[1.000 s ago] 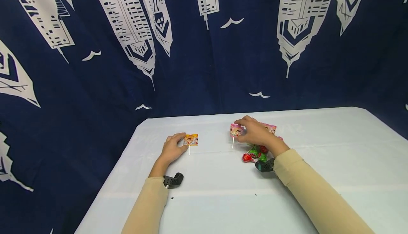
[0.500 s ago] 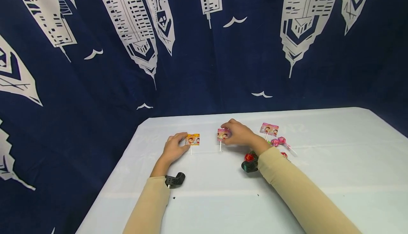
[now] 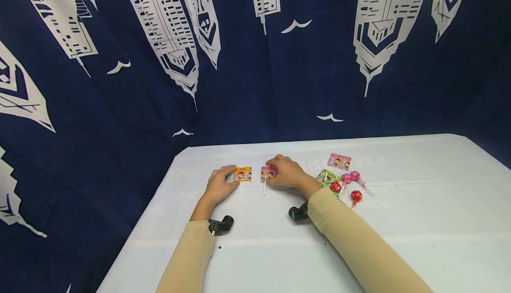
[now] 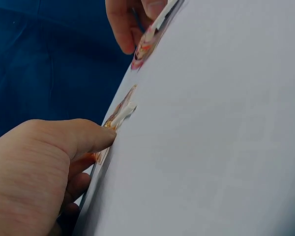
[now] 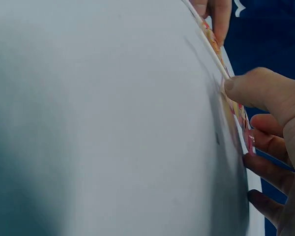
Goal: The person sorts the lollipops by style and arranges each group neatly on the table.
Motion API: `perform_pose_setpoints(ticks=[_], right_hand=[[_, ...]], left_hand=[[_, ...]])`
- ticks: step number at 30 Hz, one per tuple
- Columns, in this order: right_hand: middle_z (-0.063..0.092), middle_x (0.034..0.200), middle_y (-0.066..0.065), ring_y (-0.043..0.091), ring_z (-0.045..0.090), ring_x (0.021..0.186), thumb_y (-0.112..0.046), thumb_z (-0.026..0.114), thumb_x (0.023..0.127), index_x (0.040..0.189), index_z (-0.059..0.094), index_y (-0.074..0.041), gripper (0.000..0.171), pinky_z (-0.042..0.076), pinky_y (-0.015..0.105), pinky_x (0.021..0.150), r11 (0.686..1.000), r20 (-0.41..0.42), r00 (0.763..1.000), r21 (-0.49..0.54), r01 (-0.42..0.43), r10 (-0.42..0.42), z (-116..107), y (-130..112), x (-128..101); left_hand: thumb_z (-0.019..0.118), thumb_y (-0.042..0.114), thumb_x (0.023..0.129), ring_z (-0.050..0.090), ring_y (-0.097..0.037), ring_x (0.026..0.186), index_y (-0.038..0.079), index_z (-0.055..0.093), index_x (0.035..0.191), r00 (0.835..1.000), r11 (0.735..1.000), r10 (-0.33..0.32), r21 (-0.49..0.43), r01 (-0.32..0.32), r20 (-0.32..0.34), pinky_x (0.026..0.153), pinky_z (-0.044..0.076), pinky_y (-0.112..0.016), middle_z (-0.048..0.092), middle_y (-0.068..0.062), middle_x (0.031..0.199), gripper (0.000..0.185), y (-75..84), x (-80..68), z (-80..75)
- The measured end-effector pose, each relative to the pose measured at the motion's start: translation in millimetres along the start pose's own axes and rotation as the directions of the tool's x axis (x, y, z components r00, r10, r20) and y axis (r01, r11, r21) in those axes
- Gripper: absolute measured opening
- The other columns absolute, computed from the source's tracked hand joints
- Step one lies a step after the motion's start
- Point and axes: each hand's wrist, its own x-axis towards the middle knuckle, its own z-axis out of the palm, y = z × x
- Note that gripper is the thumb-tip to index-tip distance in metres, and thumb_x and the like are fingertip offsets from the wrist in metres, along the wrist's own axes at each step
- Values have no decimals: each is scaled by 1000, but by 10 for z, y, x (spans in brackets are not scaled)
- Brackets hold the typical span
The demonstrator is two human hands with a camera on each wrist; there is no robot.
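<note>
At the white table (image 3: 255, 257), the left hand (image 3: 218, 184) is pinching an orange-wrapped lollipop (image 3: 244, 173) between thumb and fingers. Just beside it, the right hand (image 3: 289, 172) is pinching a pink-wrapped lollipop (image 3: 267, 173); whether that's touching down, I can't tell. Other lollipops (image 3: 336, 187) are lying farther right.

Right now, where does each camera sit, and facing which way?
Head: on the head, facing forward and down over the table; left hand, right hand and sleeves show.
Left wrist: on that wrist, facing the orange lollipop; both hands partly show.
Right wrist: on that wrist, facing the pink lollipop; both hands partly show.
Wrist views share both lollipops.
</note>
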Motion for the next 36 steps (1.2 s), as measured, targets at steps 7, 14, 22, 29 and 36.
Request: perform_pose_setpoints(ticks=[7,14,22,29,36], right_hand=[[61,126,3,27,52,112,-33,72,73,128,61,-17,58,41,48,94,999,-44,999,-25,-33,32,122,-46,54],[60,133,0,26,49,117,-37,74,77,127,61,-21,54,36,48,95,997,-51,996,9,-73,73,194,-104,70],[58,137,-2,26,46,120,-42,74,79,128,60,-24,54,34,46,93,995,-52,994,8,-95,95,231,-119,73],[58,137,-3,25,46,121,-43,74,79,128,60,-25,54,33,46,94,995,-65,993,20,-93,94,251,-126,63],[58,137,-4,24,47,119,-45,74,79,127,61,-27,53,33,44,91,995,-87,991,13,-98,99,266,-145,53]], left_hand=[[69,24,84,45,-26,124,17,55,135,1000,1000,12,1,-12,-10,107,35,-46,52,-1,143,54,-17,0,2],[69,23,83,45,-27,124,16,55,135,1000,1000,12,1,-12,-7,107,35,-47,52,-1,143,54,-18,1,0],[69,23,83,44,-26,125,16,56,135,1000,1000,15,-10,-15,-12,108,35,-46,52,-1,143,54,-17,8,12],[69,24,84,44,-26,125,17,56,135,1000,1000,6,-8,-6,-4,108,35,-46,51,-1,143,54,-12,18,13],[70,23,83,45,-26,125,15,56,134,1000,1000,16,-10,-16,-8,108,35,-45,52,-1,143,53,-5,4,0]])
